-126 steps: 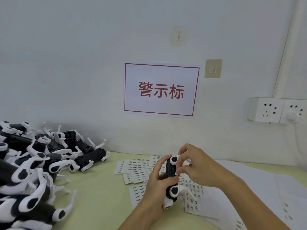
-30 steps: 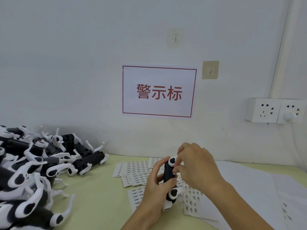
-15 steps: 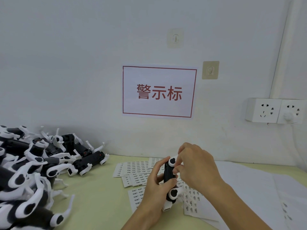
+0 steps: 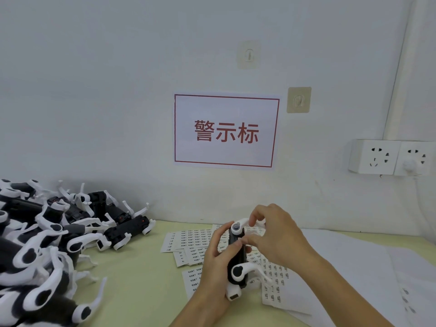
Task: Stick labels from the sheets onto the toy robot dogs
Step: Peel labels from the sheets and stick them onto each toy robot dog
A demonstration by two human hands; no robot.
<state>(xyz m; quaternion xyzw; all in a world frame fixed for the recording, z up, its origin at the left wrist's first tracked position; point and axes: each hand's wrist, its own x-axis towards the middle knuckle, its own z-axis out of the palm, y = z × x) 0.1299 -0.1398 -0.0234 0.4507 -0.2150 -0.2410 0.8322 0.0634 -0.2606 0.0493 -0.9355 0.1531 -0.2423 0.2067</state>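
Observation:
A black and white toy robot dog (image 4: pixel 237 272) stands on end above the table, gripped round its body by my left hand (image 4: pixel 218 258). My right hand (image 4: pixel 274 239) is against the dog's upper half, with its thumb on the black body and its curled fingers around a white leg near the top. No label is visible under the fingers. Label sheets (image 4: pixel 191 239) with small printed stickers lie on the yellow-green table (image 4: pixel 141 279) beneath and behind the dog. More sticker sheets (image 4: pixel 274 274) lie to the dog's right.
A heap of several black and white toy robot dogs (image 4: pixel 42 244) fills the left side of the table. White backing papers (image 4: pixel 354 263) cover the right side. On the wall hang a red-bordered sign (image 4: pixel 226 131) and power sockets (image 4: pixel 391 156).
Both hands stay on the same dog. Over the last second my right fingers have shifted slightly up around the top white leg; the dog has hardly moved.

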